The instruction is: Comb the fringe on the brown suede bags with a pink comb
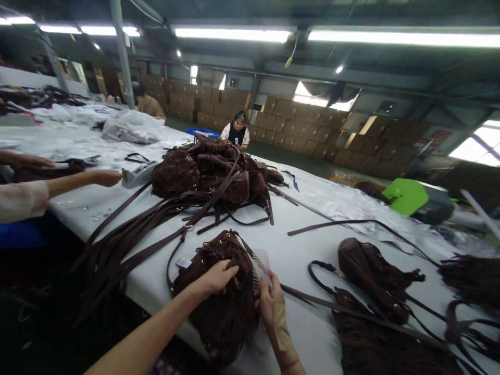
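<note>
A dark brown fringed suede bag (224, 307) lies at the near edge of the white table (297, 260). My left hand (214, 278) presses down on its top, fingers curled into the suede. My right hand (271, 302) is at the bag's right side and grips a comb (258, 268) with a clear handle against the fringe. The bag's strap (172, 260) loops off to the left.
A heap of similar brown bags (213, 172) with long straps trailing off the edge sits mid-table. More fringed bags (371, 276) lie to the right. A co-worker's arm (58, 185) reaches in from the left. A green object (408, 197) and stacked cartons (312, 130) stand beyond.
</note>
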A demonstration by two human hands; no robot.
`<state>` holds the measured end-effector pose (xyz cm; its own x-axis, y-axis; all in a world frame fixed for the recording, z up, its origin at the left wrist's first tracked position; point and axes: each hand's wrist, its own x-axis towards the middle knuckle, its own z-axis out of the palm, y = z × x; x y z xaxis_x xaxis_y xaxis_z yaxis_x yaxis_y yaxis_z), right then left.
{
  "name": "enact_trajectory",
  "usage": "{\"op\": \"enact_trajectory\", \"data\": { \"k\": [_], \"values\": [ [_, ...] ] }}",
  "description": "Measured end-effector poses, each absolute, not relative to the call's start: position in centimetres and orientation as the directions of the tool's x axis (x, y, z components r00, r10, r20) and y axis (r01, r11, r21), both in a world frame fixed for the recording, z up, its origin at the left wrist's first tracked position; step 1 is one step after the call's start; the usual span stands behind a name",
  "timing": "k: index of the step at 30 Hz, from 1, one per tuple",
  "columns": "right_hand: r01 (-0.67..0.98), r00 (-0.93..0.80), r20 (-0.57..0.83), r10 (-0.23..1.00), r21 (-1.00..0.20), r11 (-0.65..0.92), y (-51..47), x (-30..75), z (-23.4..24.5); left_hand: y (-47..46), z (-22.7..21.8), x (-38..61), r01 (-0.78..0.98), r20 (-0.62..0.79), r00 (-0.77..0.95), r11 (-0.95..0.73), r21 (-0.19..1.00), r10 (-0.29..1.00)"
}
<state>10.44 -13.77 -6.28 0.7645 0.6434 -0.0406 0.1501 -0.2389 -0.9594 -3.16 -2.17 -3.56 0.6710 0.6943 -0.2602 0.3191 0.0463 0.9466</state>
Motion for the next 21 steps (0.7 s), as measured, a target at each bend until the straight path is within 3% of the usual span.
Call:
{"op": "enact_trajectory", "data": {
  "k": [5, 10, 16, 21],
  "values": [
    [0.172, 0.701, -0.040, 0.712, -0.960, -0.223, -15.4, 11.5, -5.2, -2.2, -4.7, -4.8, 0.311, -0.381, 0.774, 0.220, 0.924, 0.505],
    [0.270, 0.622, -0.025, 0.782, -0.931, -0.244, -15.8, 11.2, -4.6, -2.7, -4.3, -6.0, 0.438, -0.475, 0.771, 0.187, 0.879, 0.425],
    [0.612, 0.538, 0.192, 0.821, -0.758, -0.223, -14.5, 11.1, -1.4, -2.5, -2.2, -6.4, 0.437, -0.460, 0.790, 0.154, 0.886, 0.405],
    [0.721, 0.359, 0.200, 0.911, -0.680, -0.135, -14.2, 9.3, 0.0, -2.4, -0.9, -6.1, 0.341, -0.358, 0.837, 0.116, 0.933, 0.415]
  ]
}}
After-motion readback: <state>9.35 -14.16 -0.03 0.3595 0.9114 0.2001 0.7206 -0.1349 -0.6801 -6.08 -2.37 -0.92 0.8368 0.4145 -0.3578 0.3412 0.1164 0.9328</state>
